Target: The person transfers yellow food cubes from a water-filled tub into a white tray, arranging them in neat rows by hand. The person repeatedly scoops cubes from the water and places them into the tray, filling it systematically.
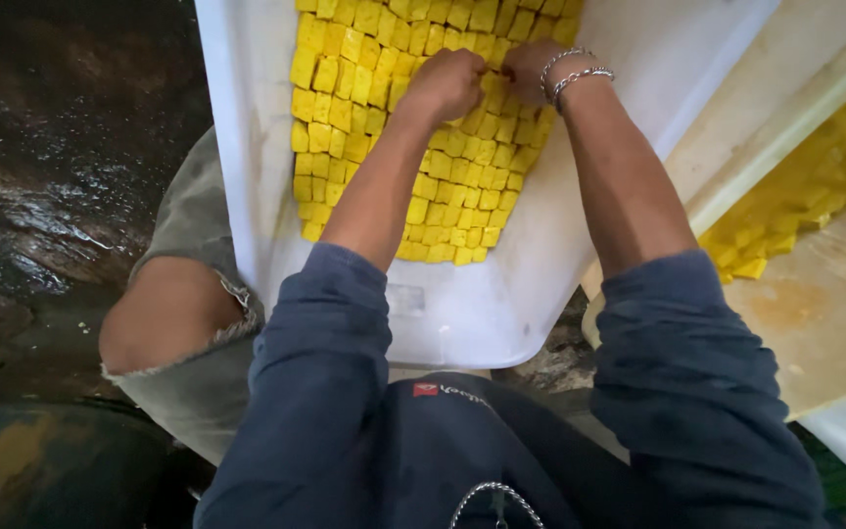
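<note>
A white plastic tub (462, 313) lies in front of me, lined with several rows of small yellow cubes (335, 98). My left hand (446, 83) rests fist-like on the cubes near the middle of the tub, fingers curled down among them. Right beside it, my right hand (526, 67) presses into the same patch of cubes; silver bracelets (572, 74) circle that wrist. Whether either hand grips a cube is hidden by the knuckles. Dark blue sleeves cover both forearms up to the elbow.
A wooden board (815, 304) at the right carries another heap of yellow cubes (815, 186). My bare knee (164, 313) in torn grey trousers sticks out at the left. Wet dark floor (61, 147) lies beyond it.
</note>
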